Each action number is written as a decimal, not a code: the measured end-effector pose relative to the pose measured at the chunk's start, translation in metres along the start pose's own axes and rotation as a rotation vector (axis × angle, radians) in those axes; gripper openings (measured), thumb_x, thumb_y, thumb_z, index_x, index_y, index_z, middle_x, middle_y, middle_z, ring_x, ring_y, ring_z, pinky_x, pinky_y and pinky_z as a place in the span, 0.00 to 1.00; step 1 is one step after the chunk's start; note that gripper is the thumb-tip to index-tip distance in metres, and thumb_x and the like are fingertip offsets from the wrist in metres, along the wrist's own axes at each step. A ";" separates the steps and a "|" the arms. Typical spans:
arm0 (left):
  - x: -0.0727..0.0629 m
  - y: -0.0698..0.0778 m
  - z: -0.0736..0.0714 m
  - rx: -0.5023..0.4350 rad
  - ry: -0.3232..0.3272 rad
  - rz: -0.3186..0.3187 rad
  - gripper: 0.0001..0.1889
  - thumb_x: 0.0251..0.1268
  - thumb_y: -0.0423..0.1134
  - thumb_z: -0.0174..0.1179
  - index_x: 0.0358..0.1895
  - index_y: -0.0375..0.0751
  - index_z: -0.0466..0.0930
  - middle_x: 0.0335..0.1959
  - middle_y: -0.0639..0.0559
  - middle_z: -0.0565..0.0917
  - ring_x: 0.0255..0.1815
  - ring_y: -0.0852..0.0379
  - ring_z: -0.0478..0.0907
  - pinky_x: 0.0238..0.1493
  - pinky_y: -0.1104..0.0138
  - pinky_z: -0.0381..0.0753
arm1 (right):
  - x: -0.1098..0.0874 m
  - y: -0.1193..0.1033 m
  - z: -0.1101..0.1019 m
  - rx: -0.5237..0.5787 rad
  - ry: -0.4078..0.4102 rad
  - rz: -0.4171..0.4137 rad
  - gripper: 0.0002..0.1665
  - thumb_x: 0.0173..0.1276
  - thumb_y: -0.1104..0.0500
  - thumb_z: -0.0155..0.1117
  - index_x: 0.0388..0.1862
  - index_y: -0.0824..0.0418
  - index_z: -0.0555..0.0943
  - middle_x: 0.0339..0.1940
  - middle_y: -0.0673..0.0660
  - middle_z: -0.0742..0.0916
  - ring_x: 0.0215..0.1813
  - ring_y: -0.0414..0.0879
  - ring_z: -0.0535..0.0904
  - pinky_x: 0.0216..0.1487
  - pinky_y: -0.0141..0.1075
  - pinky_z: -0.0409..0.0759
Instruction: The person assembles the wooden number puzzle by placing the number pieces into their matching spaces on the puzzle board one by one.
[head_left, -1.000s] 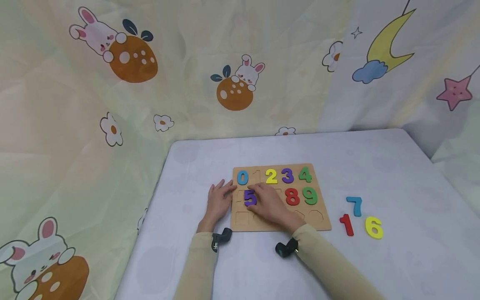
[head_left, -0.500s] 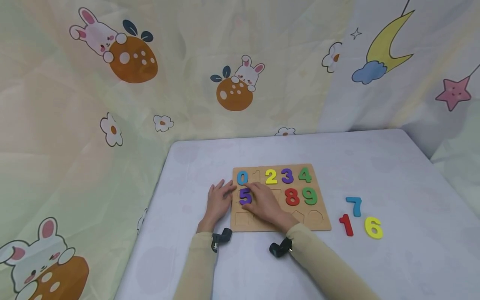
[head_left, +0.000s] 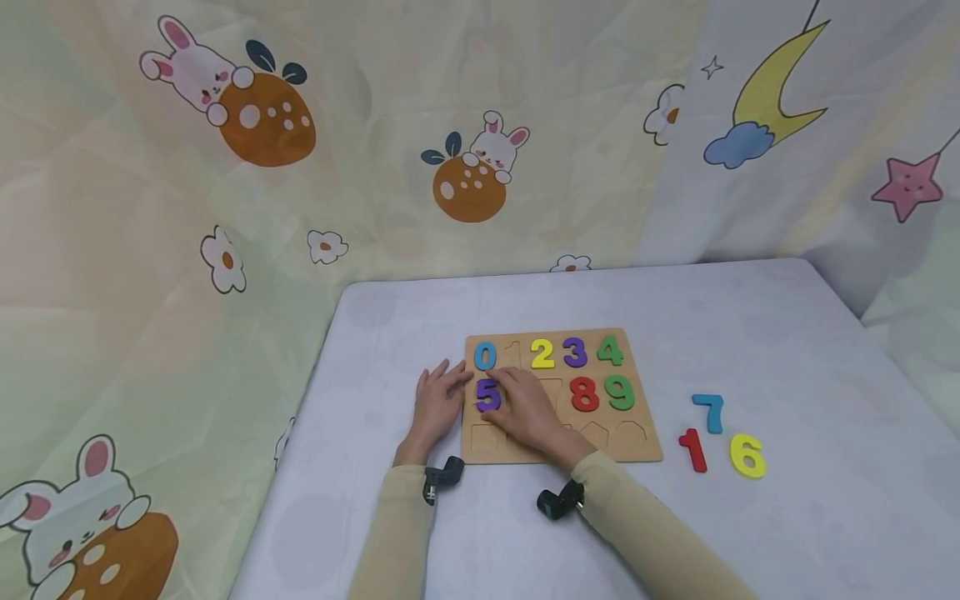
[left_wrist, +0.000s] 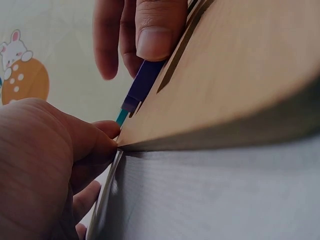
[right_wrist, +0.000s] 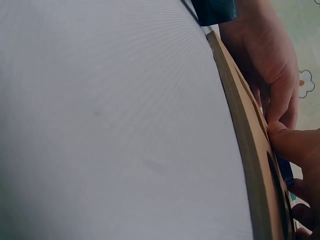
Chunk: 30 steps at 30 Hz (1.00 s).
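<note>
The wooden number puzzle board (head_left: 558, 452) lies flat on the table. My right hand (head_left: 534, 412) holds the purple number 5 piece (head_left: 488, 395) between thumb and fingers, over the left end of the middle row. In the left wrist view the purple piece (left_wrist: 143, 86) stands above the board's surface; whether it sits in its recess, I cannot tell. My left hand (head_left: 437, 402) touches the board's left edge with thumb and fingertips, its fingers fairly straight. The blue 0 (head_left: 485, 356) is just behind the 5.
Yellow 2 (head_left: 542, 353), purple 3 (head_left: 575, 352), green 4 (head_left: 611, 350), red 8 (head_left: 584, 394) and green 9 (head_left: 620, 392) lie on the board. Right of it on the table are a blue 7 (head_left: 709, 412), red 1 (head_left: 693, 450) and yellow 6 (head_left: 748, 456).
My right hand has shifted the purple 5 slightly left, into line under the 0, and turned it a little. The left hand stays at the board's edge.
</note>
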<state>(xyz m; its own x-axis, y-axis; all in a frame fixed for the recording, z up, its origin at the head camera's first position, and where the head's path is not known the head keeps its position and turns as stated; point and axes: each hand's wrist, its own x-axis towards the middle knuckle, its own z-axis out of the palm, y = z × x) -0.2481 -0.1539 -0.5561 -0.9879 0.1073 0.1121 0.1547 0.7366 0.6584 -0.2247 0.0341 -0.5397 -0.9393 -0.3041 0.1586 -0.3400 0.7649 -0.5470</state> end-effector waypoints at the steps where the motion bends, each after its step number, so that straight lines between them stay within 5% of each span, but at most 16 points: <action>1: 0.000 0.000 0.000 0.001 0.002 0.003 0.15 0.68 0.34 0.57 0.54 0.50 0.83 0.68 0.58 0.74 0.76 0.52 0.56 0.79 0.52 0.36 | -0.001 0.000 0.000 0.008 0.004 -0.003 0.42 0.57 0.44 0.75 0.69 0.55 0.72 0.64 0.55 0.78 0.65 0.52 0.72 0.69 0.46 0.71; 30: -0.001 0.001 0.000 0.002 0.008 0.013 0.15 0.69 0.34 0.57 0.55 0.49 0.83 0.68 0.57 0.74 0.76 0.52 0.57 0.79 0.52 0.36 | -0.003 0.003 0.009 0.042 0.085 -0.012 0.36 0.57 0.43 0.74 0.63 0.53 0.77 0.62 0.52 0.80 0.61 0.49 0.73 0.64 0.44 0.73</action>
<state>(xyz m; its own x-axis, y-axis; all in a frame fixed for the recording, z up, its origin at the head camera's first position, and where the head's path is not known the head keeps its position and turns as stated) -0.2465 -0.1534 -0.5552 -0.9856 0.1117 0.1268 0.1678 0.7368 0.6549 -0.2230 0.0325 -0.5494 -0.9361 -0.2629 0.2335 -0.3511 0.7366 -0.5781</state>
